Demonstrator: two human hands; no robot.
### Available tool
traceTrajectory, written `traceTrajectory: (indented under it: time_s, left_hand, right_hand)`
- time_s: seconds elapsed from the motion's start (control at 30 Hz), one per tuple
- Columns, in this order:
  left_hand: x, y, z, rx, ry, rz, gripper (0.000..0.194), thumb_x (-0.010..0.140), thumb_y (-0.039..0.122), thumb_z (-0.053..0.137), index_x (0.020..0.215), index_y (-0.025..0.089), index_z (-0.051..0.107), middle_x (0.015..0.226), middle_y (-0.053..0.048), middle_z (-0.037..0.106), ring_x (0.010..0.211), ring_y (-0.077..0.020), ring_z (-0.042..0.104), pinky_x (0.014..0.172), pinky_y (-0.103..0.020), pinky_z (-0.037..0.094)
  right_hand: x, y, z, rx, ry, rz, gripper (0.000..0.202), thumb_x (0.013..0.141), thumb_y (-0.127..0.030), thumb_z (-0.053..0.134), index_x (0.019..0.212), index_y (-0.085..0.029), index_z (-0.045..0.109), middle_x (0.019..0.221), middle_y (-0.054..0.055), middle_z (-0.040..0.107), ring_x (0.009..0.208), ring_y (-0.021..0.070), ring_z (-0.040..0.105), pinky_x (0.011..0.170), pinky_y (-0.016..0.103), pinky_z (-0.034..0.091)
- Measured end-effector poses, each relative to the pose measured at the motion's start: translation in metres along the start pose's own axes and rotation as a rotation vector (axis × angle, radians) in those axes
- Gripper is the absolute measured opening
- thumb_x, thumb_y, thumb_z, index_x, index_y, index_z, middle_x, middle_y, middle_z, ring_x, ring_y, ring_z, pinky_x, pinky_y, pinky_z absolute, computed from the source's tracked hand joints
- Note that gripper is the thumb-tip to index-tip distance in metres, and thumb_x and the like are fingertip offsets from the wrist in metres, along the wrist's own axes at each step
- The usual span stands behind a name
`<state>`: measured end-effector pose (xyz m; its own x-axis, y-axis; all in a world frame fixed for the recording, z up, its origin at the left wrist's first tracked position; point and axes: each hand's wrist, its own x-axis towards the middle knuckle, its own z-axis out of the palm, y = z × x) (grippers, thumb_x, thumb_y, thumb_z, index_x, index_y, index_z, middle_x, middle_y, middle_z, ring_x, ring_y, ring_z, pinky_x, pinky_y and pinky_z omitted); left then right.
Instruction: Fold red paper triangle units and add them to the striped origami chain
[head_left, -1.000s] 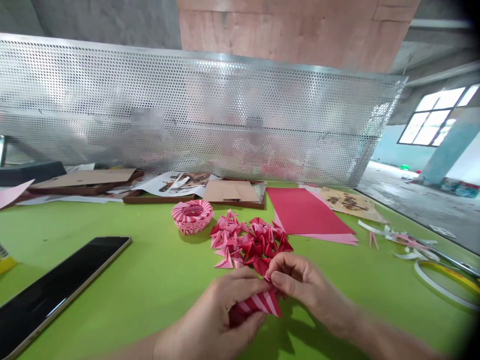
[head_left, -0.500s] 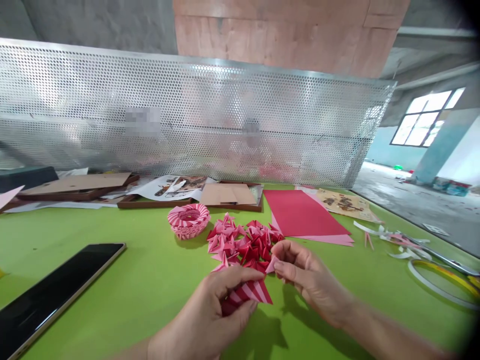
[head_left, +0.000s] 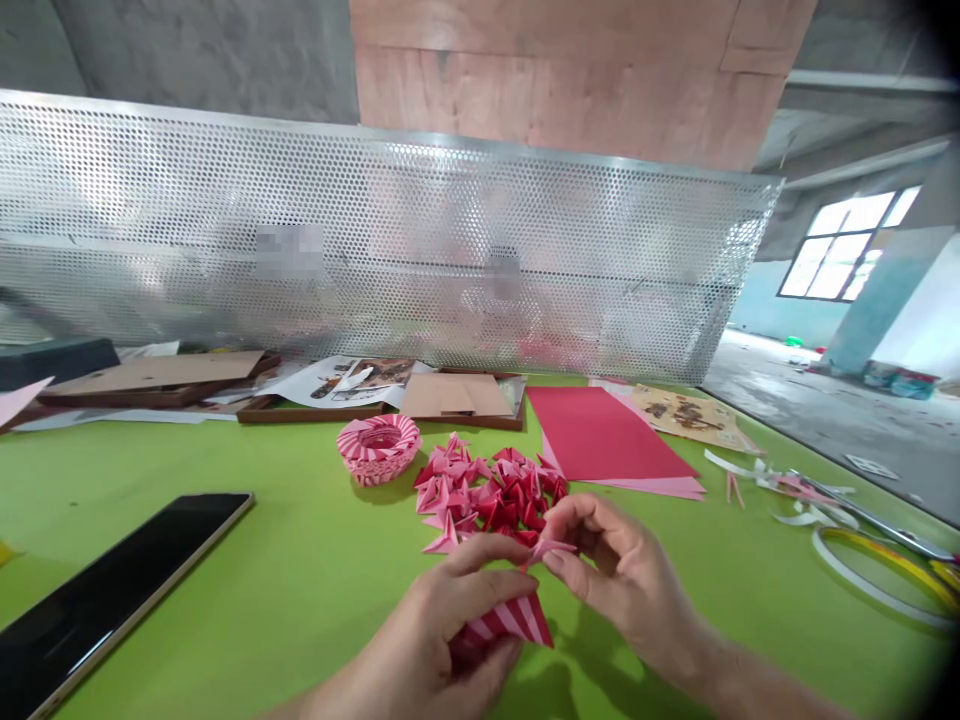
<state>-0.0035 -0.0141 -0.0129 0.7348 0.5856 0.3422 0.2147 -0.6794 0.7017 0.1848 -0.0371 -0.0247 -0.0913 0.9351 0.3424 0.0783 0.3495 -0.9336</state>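
My left hand (head_left: pixel 450 630) is closed around a striped strip of interlocked red and pink folded paper pieces (head_left: pixel 517 618), partly hidden by the fingers. Between the thumb and fingers of my right hand (head_left: pixel 615 560) is a pink folded paper piece (head_left: pixel 553 548), close to the left fingertips above the strip. Whether it touches the strip, I cannot tell. Just beyond both hands lies a loose heap of pink and red folded paper pieces (head_left: pixel 487 485). A round pink-and-red paper basket (head_left: pixel 380 450) stands to the left of the heap.
Red paper sheets (head_left: pixel 607 435) over pink ones lie behind the heap. A phone (head_left: pixel 127 580) is at the left. Scissors (head_left: pixel 874 520), white paper scraps and a roll of tape (head_left: pixel 877 580) lie at the right. Trays with cardboard (head_left: pixel 454 394) line the perforated metal panel (head_left: pixel 420 250).
The pink piece in my right hand has turned flatter and come nearer the left fingers. My left hand and the strip sit slightly lower in view.
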Motion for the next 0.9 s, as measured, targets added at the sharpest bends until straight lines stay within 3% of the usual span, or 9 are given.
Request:
traceTrajectory:
  time_s: [0.2, 0.33, 0.57, 0.7, 0.8, 0.9]
  left_hand:
    - [-0.0006, -0.0002, 0.0001, 0.06, -0.003, 0.049, 0.039, 0.072, 0.002, 0.048, 0.105, 0.019, 0.06, 0.125, -0.012, 0.047, 0.1, -0.0183, 0.058, 0.078, -0.018, 0.049]
    - [-0.0009, 0.003, 0.0008, 0.094, 0.015, 0.053, 0.039, 0.071, 0.001, 0.049, 0.102, 0.02, 0.063, 0.121, -0.01, 0.053, 0.104, -0.0197, 0.057, 0.081, -0.018, 0.048]
    - [-0.0023, 0.0011, 0.0031, 0.074, 0.042, 0.071, 0.038, 0.073, 0.003, 0.048, 0.106, 0.019, 0.061, 0.115, -0.009, 0.057, 0.1, -0.0171, 0.058, 0.084, -0.018, 0.047]
    - [-0.0029, 0.003, 0.0025, 0.039, 0.034, 0.013, 0.039, 0.074, 0.004, 0.048, 0.106, 0.021, 0.061, 0.114, -0.007, 0.057, 0.099, -0.0156, 0.057, 0.084, -0.017, 0.046]
    - [-0.0024, 0.0018, 0.0021, 0.0, 0.071, -0.101, 0.035, 0.076, 0.008, 0.049, 0.105, 0.023, 0.062, 0.112, -0.006, 0.057, 0.098, -0.0163, 0.056, 0.083, -0.019, 0.045]
    - [-0.0006, -0.0035, 0.003, -0.081, 0.117, -0.26, 0.031, 0.077, 0.014, 0.05, 0.106, 0.021, 0.062, 0.093, -0.004, 0.062, 0.082, -0.0148, 0.058, 0.072, -0.021, 0.047]
  right_hand:
    - [-0.0056, -0.0037, 0.0005, -0.174, -0.023, -0.182, 0.012, 0.079, -0.01, 0.058, 0.085, -0.02, 0.057, 0.078, 0.0, 0.058, 0.073, 0.0148, 0.054, 0.067, 0.025, 0.046]
    - [-0.0075, -0.0041, 0.0003, -0.268, -0.05, -0.292, 0.02, 0.077, -0.004, 0.057, 0.088, -0.021, 0.058, 0.081, 0.001, 0.061, 0.075, 0.0163, 0.056, 0.069, 0.026, 0.046]
    - [-0.0076, -0.0027, -0.0013, -0.384, -0.076, -0.387, 0.021, 0.078, -0.005, 0.056, 0.092, -0.021, 0.058, 0.081, 0.003, 0.061, 0.076, 0.0173, 0.057, 0.069, 0.027, 0.046]
    - [-0.0048, -0.0034, -0.0017, -0.406, -0.071, -0.321, 0.012, 0.082, -0.011, 0.056, 0.089, -0.019, 0.062, 0.079, 0.003, 0.06, 0.074, 0.0164, 0.055, 0.067, 0.025, 0.045]
    - [-0.0024, -0.0027, -0.0034, -0.329, -0.008, -0.163, 0.007, 0.085, -0.02, 0.055, 0.083, -0.02, 0.062, 0.074, 0.001, 0.059, 0.067, 0.0149, 0.052, 0.06, 0.023, 0.043]
    - [-0.0004, 0.0002, -0.0059, -0.165, 0.03, 0.012, 0.01, 0.085, -0.029, 0.056, 0.084, -0.02, 0.062, 0.072, 0.0, 0.058, 0.064, 0.014, 0.05, 0.056, 0.022, 0.041]
